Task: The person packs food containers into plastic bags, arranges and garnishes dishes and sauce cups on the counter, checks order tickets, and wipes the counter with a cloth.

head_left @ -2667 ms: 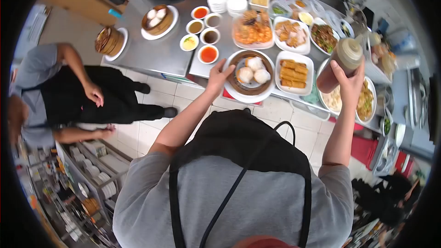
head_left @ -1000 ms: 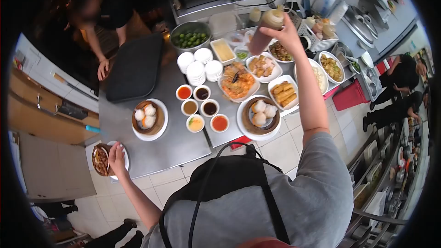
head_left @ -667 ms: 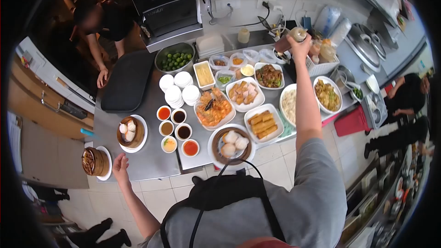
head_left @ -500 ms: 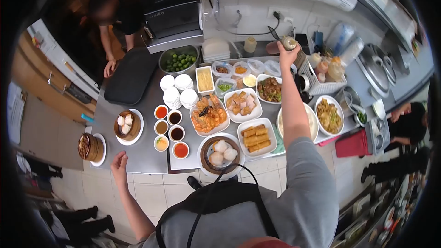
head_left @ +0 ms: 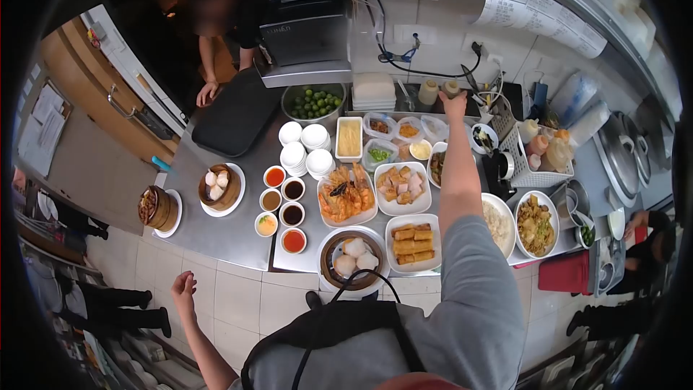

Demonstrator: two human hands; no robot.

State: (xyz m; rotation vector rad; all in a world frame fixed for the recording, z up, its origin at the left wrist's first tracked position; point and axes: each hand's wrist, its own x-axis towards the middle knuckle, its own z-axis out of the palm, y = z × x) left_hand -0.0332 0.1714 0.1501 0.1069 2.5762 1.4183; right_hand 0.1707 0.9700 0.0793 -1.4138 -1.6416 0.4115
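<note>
At the back of the counter, my right hand [head_left: 453, 107] closes round a small bottle [head_left: 450, 89] with a pale top. A similar bottle [head_left: 428, 92] stands just to its left. My left hand [head_left: 183, 293] hangs over the floor in front of the counter, its fingers loosely bent and apart, with nothing visible in them. Beneath my right arm lie a dish of meat and greens [head_left: 437, 164], partly hidden, and a dish of white rice [head_left: 498, 225]. Fried rolls [head_left: 413, 243], cut meat pieces [head_left: 403, 184], shrimp [head_left: 346, 195] and a steamer of dumplings [head_left: 353, 258] sit nearby.
Dip cups [head_left: 294, 240] and stacked white cups [head_left: 292, 154] stand mid-counter, near a bowl of limes [head_left: 315, 104]. Two bamboo steamers [head_left: 220, 186] are at left. A white basket [head_left: 540, 172] of bottles is at right. Another person's hand [head_left: 208, 93] rests by a black tray [head_left: 234, 115].
My right hand has lowered the bottle to the back of the counter beside the similar one. The view has shifted, and my left hand now appears lower, farther from the bamboo steamers.
</note>
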